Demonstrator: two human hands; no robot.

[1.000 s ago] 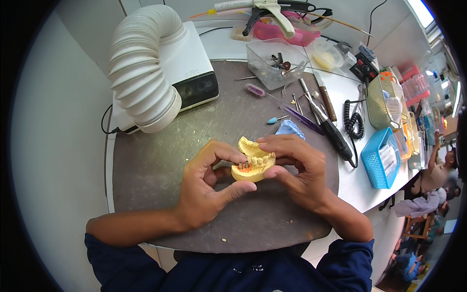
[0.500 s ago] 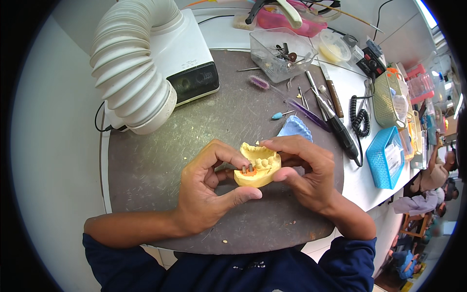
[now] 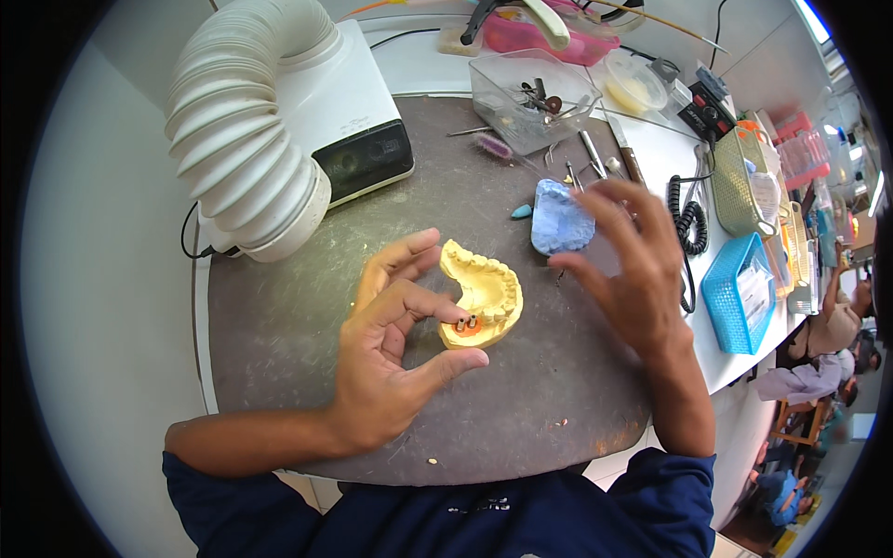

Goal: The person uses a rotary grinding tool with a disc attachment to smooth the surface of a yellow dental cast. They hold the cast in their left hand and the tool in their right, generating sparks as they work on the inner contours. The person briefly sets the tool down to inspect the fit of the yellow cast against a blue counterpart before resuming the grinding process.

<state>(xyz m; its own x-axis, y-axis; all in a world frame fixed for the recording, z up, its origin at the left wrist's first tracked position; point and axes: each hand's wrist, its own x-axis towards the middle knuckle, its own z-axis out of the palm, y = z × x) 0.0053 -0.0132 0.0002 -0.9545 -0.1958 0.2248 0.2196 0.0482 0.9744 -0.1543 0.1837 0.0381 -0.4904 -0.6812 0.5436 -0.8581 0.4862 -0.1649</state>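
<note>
My left hand holds a yellow dental cast with its thumb and index finger at the cast's near left side. Two small metal posts stand in an orange patch on that side of the cast. The row of teeth curves round the far and right side. My right hand is at a blue dental cast, thumb at its lower edge and a fingertip at its right side. That cast is tilted, with its arch facing up.
A white ribbed hose and a white box-shaped unit stand at the far left. Farther back is a clear tray with small tools. A blue bit lies beside the blue cast. A blue basket stands at the right.
My right hand has let go of the yellow cast and moved right and away to the blue cast, which has turned and shifted farther back. The yellow cast has turned in my left hand.
</note>
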